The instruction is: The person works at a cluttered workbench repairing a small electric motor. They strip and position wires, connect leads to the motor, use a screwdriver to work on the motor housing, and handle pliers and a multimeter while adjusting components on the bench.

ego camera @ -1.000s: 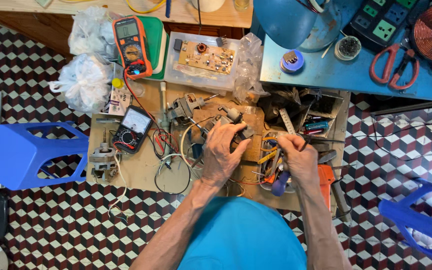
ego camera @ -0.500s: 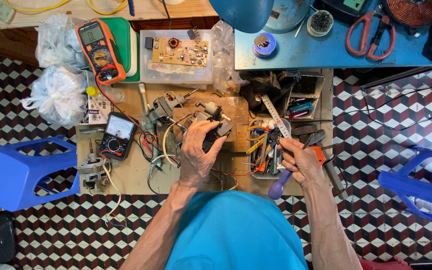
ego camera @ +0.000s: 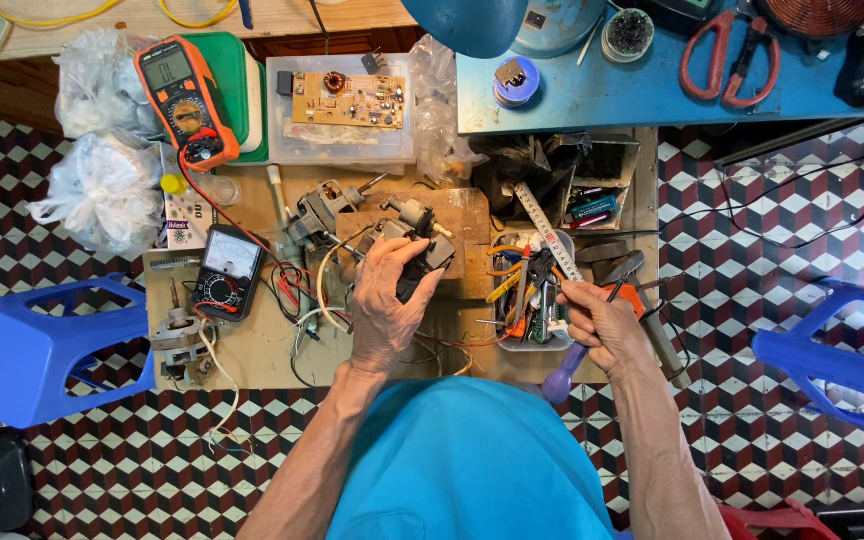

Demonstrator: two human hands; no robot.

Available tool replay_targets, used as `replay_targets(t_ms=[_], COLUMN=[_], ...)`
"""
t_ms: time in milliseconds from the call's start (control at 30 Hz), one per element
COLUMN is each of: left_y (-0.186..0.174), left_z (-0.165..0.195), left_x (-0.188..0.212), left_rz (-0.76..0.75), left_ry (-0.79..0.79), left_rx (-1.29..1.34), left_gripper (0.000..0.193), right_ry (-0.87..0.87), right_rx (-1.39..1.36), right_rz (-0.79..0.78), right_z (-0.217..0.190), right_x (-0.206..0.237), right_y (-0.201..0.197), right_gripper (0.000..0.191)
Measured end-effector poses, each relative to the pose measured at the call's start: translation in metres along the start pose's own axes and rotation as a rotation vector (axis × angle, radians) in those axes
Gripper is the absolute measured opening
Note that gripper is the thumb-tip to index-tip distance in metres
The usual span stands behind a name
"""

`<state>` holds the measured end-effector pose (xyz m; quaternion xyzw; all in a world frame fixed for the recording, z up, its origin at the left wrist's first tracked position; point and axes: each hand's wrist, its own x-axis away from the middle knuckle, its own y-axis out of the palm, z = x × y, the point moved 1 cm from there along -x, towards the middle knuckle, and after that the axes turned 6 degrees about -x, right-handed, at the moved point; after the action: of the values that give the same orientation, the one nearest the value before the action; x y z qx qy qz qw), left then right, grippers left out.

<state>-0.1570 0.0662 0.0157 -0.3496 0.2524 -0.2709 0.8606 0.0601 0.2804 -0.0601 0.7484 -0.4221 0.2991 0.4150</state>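
Two blue plastic stools flank the scene, the nearer one (ego camera: pixel 37 345) at far left; beside it on the wooden worktop (ego camera: pixel 272 355) lie an orange multimeter (ego camera: pixel 184 100) and a black analogue meter (ego camera: pixel 227 285); the left hand (ego camera: pixel 387 310) has its grip clenched around a small dark motor part (ego camera: pixel 422 255) above the worktop's middle; a tray of hand tools (ego camera: pixel 532 300) sits just right of it; the right hand (ego camera: pixel 602 325) grasps a purple-handled screwdriver (ego camera: pixel 564 375), its tip hidden; red scissors (ego camera: pixel 730 55) lie on the blue surface beyond.

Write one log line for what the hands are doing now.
left hand: grips small motor | right hand: holds purple-handled screwdriver | beside: tool tray
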Motion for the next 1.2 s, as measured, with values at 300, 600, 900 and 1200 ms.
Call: replay_targets(t_ms=[300,600,900,1200], left_y=[0.0,-0.005,-0.024,-0.005], left_z=[0.004,0.013,0.001,-0.022], left_x=[-0.001,-0.007,-0.004,-0.02], left_rz=[0.009,0.022,0.062,-0.144], left_ry=[0.015,0.013,0.023,-0.297], left_rx=[0.011,0.027,-0.155,0.051], left_gripper=[0.04,0.043,0.072,0.083], right_ry=[-0.001,-0.05,0.064,-0.105], right_rx=[0.014,0.1,-0.176,0.088], right_rz=[-0.026,-0.003,-0.322,-0.134], right_z=[0.001,-0.004,-0.061,0.001], right_x=[-0.001,-0.017,0.022,0.036], right_y=[-0.002,0.031,0.065,0.09], right_gripper=[0.016,0.019,0.033,0.031])
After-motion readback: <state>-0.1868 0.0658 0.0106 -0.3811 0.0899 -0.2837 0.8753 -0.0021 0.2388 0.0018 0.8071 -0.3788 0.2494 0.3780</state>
